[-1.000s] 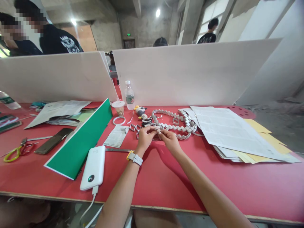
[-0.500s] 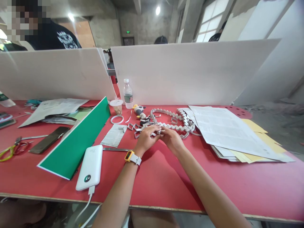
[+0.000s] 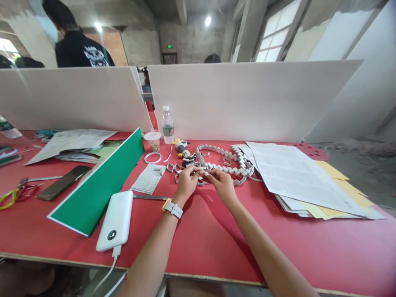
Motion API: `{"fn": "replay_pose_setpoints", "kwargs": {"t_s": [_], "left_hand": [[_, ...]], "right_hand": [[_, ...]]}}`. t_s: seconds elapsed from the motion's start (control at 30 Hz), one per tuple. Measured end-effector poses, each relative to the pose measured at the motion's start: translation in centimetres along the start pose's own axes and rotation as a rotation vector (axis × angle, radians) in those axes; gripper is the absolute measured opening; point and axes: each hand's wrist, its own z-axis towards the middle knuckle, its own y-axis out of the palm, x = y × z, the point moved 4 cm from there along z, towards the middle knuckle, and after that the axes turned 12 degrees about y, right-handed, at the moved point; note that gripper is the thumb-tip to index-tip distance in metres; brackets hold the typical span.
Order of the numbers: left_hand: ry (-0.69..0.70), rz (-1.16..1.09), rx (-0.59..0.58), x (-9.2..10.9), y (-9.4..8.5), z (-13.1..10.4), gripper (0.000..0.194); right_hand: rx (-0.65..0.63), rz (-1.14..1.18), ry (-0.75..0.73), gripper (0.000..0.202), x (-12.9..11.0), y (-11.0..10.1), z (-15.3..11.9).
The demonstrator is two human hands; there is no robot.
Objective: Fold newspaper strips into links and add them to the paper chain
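Observation:
My left hand [image 3: 186,182], with a watch on its wrist, and my right hand [image 3: 222,183] meet over the red table [image 3: 216,231]. Both pinch the near end of a long folded paper chain [image 3: 230,163] of grey-white zigzag links, which curls away toward the back right. Loose paper links [image 3: 173,167] lie just left of my left hand. The piece between my fingertips is small and mostly hidden by the fingers.
A white power bank [image 3: 114,220] with a cable and a green board [image 3: 102,185] lie at the left. A paper stack [image 3: 306,177] is on the right. A bottle [image 3: 168,126], cup [image 3: 154,141], tape ring [image 3: 154,157] and small toy [image 3: 181,146] stand before the white dividers [image 3: 247,99]. A phone [image 3: 63,187] and scissors [image 3: 17,194] lie far left.
My hands stay together on the chain's end, fingers shifting slightly. The camera view wobbled. The person behind the left divider turned and moved.

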Motion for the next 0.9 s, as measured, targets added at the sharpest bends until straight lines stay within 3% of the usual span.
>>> {"fn": "replay_pose_setpoints", "kwargs": {"t_s": [0.13, 0.33, 0.5, 0.6, 0.73, 0.9], "left_hand": [[0.046, 0.049, -0.043, 0.1, 0.1, 0.1, 0.015], [0.038, 0.124, -0.079, -0.2, 0.2, 0.0, 0.017], [-0.001, 0.702, -0.055, -0.3, -1.8, 0.2, 0.024], [-0.066, 0.907, 0.002, -0.5, -2.9, 0.1, 0.030], [-0.059, 0.988, 0.038, -0.6, -2.9, 0.0, 0.043], [-0.124, 1.048, 0.067, -1.0, -3.7, -0.2, 0.039]], "right_hand": [[0.095, -0.265, -0.119, 0.023, -0.4, -0.4, -0.2], [0.109, -0.430, -0.139, 0.020, -0.7, -0.3, -0.3], [0.306, -1.036, -0.228, 0.033, -1.2, -1.1, -0.4], [0.352, -1.307, -0.245, 0.032, -0.8, -1.5, -0.2], [0.335, -1.451, -0.164, 0.026, -0.1, -2.0, 0.4], [0.346, -1.449, -0.065, 0.024, 0.2, -3.2, 1.1]]}}
